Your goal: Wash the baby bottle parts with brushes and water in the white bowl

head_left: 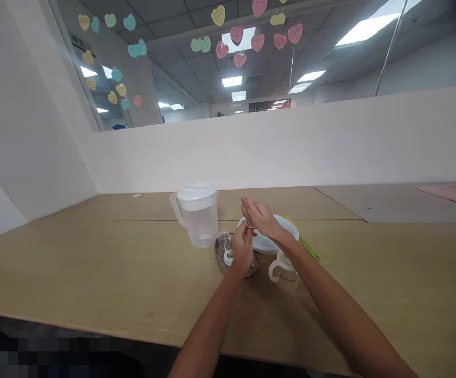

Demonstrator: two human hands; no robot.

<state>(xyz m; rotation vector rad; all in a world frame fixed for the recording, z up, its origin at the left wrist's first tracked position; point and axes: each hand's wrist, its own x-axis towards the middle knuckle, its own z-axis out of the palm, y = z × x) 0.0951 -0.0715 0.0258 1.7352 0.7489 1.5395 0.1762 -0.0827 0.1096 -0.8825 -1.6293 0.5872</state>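
My left hand [243, 248] and my right hand [261, 216] meet above the round metal tray [220, 262]. My left fingers are closed around a small pale, clear-looking piece [250, 224], mostly covered by the hands, so its kind does not show. From above, my right hand bends over it with its fingers against it. On the tray, left of my left hand, are a clear cap [224, 240] and a white ring-shaped part [228, 257]. Below my right wrist stands a clear bottle with a white handle [286, 275], topless as far as I can see and partly behind my forearm.
A lidded translucent pitcher [200, 220] stands left of the tray. Behind my hands lies a white basin or plate [267, 245], with a green handle [310, 249] sticking out at its right. A pale wall [290, 147] bounds the wooden table [113, 262] at the back.
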